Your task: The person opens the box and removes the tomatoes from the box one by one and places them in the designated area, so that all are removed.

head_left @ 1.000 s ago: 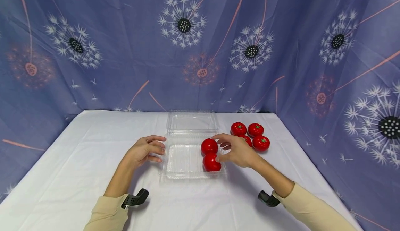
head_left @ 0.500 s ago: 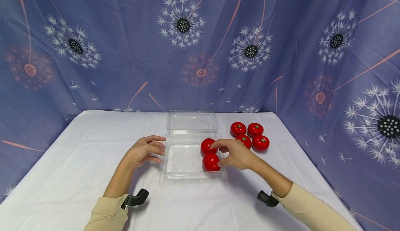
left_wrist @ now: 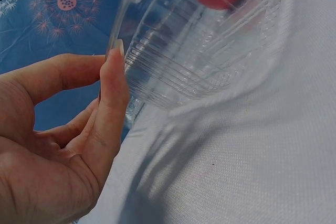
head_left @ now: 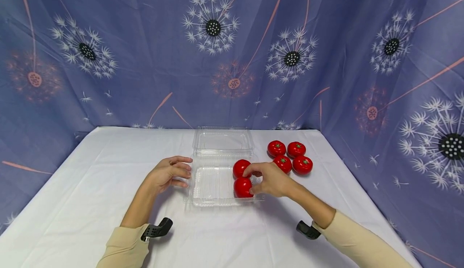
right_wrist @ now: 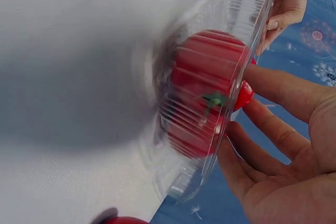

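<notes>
A clear plastic clamshell container (head_left: 212,203) lies with its lid (head_left: 222,140) folded back. Two red tomatoes are inside along its right side: a far one (head_left: 240,166) and a near one (head_left: 241,187). My right hand (head_left: 273,179) reaches over the right rim and holds the near tomato between thumb and forefinger. In the right wrist view, tomatoes (right_wrist: 207,66) show through the ribbed wall with a green stem. My left hand (head_left: 164,175) pinches the left rim; in the left wrist view its fingers (left_wrist: 110,93) lie on both sides of the edge.
Several more tomatoes (head_left: 302,165) sit in a cluster right of the container on the white tablecloth (head_left: 94,203). A blue dandelion-patterned curtain (head_left: 156,38) hangs behind and along the right side. Black wrist cameras (head_left: 157,229) jut from both sleeves.
My right forefinger has come down from the far tomato to the near one. The near tomato has shifted slightly left. My left hand stays at the rim.
</notes>
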A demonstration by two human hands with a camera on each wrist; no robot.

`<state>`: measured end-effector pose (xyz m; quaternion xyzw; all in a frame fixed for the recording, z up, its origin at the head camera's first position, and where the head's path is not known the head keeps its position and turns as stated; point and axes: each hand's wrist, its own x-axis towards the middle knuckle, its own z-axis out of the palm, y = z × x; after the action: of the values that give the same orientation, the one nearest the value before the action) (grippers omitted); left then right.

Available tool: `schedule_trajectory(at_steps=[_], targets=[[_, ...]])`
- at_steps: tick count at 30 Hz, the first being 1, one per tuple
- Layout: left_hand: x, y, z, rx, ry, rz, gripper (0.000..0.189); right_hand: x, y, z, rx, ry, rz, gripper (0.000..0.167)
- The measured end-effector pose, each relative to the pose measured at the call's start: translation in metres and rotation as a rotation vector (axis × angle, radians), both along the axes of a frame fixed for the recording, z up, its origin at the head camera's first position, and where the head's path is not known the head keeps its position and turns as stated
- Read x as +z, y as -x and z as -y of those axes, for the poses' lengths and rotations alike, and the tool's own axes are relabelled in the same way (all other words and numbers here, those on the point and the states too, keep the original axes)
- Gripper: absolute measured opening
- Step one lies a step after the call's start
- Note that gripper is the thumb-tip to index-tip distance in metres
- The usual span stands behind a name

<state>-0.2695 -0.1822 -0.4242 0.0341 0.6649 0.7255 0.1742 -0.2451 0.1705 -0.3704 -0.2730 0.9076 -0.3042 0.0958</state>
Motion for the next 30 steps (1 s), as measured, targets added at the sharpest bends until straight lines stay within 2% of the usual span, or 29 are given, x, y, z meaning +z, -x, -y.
schedule_trajectory(at_steps=[7, 12, 17, 23, 30], targets=[[0.0, -0.001, 0.001, 0.005, 0.005, -0.003, 0.064, -0.006, 0.0, 0.01, 0.014, -0.012, -0.045, 0.037], [0.0, -0.001, 0.0, 0.005, 0.002, -0.001, 0.064, -0.01, 0.001, 0.016, 0.011, 0.005, -0.02, 0.037], [0.0, -0.001, 0.0, 0.006, -0.003, 0.002, 0.065, -0.012, 0.002, 0.017, 0.034, -0.001, -0.001, 0.045], [0.001, -0.001, 0.0, 0.008, -0.006, 0.0, 0.065, -0.012, 0.003, 0.018, 0.079, -0.024, -0.034, 0.054], [0.001, -0.001, 0.0, 0.01, -0.005, 0.007, 0.065, -0.015, 0.003, 0.025, 0.068, -0.047, -0.042, 0.059]])
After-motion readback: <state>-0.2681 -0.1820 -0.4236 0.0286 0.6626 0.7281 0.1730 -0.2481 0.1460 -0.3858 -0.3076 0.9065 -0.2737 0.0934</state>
